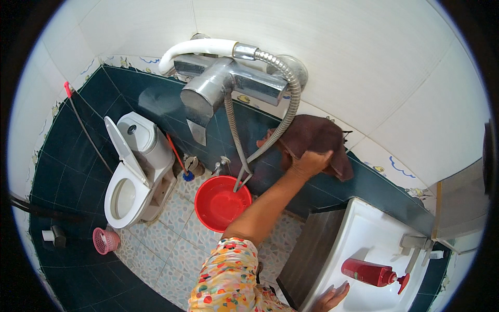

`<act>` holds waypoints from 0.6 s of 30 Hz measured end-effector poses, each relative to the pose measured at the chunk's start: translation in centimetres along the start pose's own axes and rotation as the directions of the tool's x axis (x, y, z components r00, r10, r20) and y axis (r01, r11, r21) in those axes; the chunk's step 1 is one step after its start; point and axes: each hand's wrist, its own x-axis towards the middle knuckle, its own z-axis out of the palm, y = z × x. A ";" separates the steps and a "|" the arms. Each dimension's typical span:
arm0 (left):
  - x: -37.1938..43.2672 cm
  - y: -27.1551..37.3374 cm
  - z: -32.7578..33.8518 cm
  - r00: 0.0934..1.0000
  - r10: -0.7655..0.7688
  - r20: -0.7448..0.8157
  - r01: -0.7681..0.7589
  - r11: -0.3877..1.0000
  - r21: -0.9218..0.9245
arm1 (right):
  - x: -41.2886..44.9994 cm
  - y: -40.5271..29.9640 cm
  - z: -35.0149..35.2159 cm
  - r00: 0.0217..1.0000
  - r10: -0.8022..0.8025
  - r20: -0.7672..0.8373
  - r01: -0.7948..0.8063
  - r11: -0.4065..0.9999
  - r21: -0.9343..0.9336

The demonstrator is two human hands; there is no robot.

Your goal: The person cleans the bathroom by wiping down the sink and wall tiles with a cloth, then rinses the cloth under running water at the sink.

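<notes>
My left hand (314, 163), at the end of a bare forearm below a patterned sleeve, grips a dark brown cloth (312, 136). The cloth lies against the upper edge of the dark green wall tiles, right of the shower hose (290, 105), and part of it shows behind the hose. My right hand (332, 299) is at the near edge of the white washbasin (353, 230), its fingers apart and holding nothing visible. Just beyond its fingertips, a red pump bottle (367, 272) lies on its side in the basin.
A chrome shower mixer (226, 82) juts from the wall overhead. Below it, a red plastic basin (222, 202) stands on the tiled floor with the hose hanging over it. Left are a white toilet (128, 195), a toilet brush (187, 175) and a pink basket (106, 240). A dark cabinet (315, 249) supports the washbasin.
</notes>
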 end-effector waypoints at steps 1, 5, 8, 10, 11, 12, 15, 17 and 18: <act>0.0 -1.1 -0.9 0.968 -0.062 0.243 0.080 0.995 -0.065 | -0.1 -0.1 0.1 0.999 0.041 0.002 -0.041 0.998 0.046; 1.2 -7.3 0.3 0.773 -0.630 -0.076 0.629 0.745 0.222 | 0.4 -0.6 -0.4 0.998 0.055 0.025 -0.056 0.997 0.044; 2.1 -9.3 1.1 0.739 -0.667 -0.096 0.674 0.728 0.123 | -0.2 0.5 0.2 0.997 0.074 -0.003 -0.073 0.994 0.081; 2.2 -10.0 1.0 0.729 -0.678 -0.092 0.684 0.726 0.067 | 0.3 -0.4 -0.1 0.998 0.060 -0.009 -0.059 0.996 0.064; 2.1 -10.2 1.0 0.728 -0.679 -0.092 0.684 0.728 0.041 | 0.5 -0.6 -0.3 0.999 0.044 -0.012 -0.044 0.998 0.050; 2.1 -10.0 0.8 0.735 -0.672 -0.091 0.675 0.738 0.006 | 0.3 -0.4 0.4 0.999 0.034 -0.036 -0.034 0.999 0.004; 1.2 -7.7 1.6 0.765 -0.632 -0.120 0.625 0.775 -0.093 | 0.4 -0.9 0.3 0.948 0.307 0.088 -0.308 0.812 0.495; 0.0 -4.7 3.1 0.802 -0.581 -0.137 0.560 0.812 -0.164 | 0.3 -1.2 -0.2 0.956 0.281 0.084 -0.289 0.852 0.437; -1.1 -3.0 3.7 0.824 -0.547 -0.148 0.517 0.833 -0.199 | 0.2 -1.2 -0.4 0.964 0.249 0.091 -0.265 0.886 0.380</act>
